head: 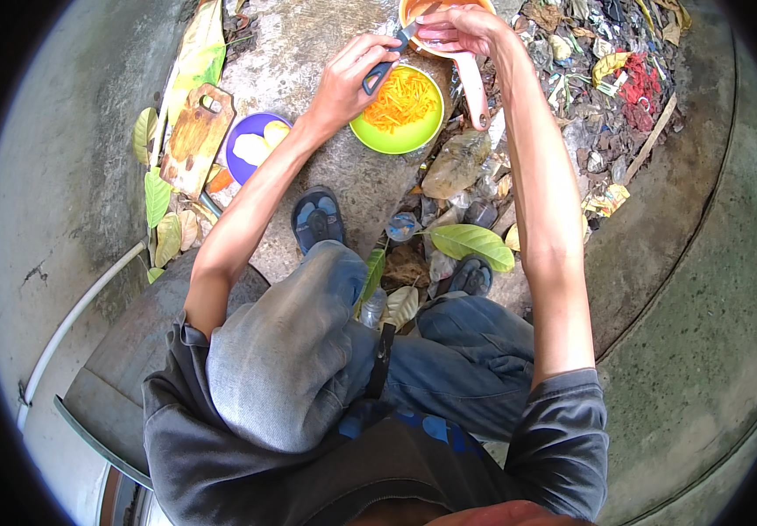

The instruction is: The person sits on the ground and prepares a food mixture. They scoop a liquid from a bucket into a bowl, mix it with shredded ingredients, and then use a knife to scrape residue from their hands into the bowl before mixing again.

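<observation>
My left hand (345,79) grips a knife (382,71) by its dark blue handle, which has a hole at the end. The metal blade points up and right over an orange plastic dipper (408,10). By the blade, my right hand (460,29) is held over the dipper with its fingers extended; whether they touch the metal is unclear. Just below the knife sits a lime-green bowl (395,141) of orange shreds (401,102), likely carrot. A purple bowl (240,167) with pale peeled pieces (252,148) stands left of my left forearm, which partly hides it.
A worn wooden cutting board (198,141) lies by the left wall. Dry leaves, plastic litter and a large stone (457,164) cover the ground at right, with a heap of rubbish (602,79) beyond. My sandalled feet (318,220) flank a green leaf (474,246).
</observation>
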The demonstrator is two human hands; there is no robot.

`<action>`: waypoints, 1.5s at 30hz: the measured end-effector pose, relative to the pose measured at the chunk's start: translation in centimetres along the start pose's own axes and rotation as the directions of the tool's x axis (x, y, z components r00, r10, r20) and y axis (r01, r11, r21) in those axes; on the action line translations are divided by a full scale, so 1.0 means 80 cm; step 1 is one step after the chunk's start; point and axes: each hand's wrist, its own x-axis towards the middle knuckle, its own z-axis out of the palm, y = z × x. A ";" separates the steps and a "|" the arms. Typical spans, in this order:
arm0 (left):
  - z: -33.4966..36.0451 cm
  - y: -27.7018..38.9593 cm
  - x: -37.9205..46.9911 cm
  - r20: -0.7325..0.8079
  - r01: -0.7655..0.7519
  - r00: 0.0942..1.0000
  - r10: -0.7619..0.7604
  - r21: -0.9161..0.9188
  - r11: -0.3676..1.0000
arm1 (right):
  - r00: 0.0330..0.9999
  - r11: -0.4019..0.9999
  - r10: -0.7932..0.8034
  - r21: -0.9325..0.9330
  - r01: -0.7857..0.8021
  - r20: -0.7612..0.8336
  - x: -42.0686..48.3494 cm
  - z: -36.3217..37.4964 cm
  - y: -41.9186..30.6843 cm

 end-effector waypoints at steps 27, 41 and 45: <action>0.013 0.016 0.039 0.030 0.026 0.999 -0.029 0.084 0.996 | 0.998 0.987 -0.032 -0.159 0.023 -0.053 0.000 0.006 -0.002; 0.010 0.018 0.040 0.057 0.012 0.998 -0.016 0.077 0.997 | 0.989 0.938 -0.066 -0.346 0.016 -0.134 0.003 0.009 -0.003; -0.004 0.031 0.031 0.068 -0.012 0.998 0.004 0.119 0.993 | 0.983 0.908 -0.076 -0.418 -0.002 -0.168 0.003 0.009 -0.003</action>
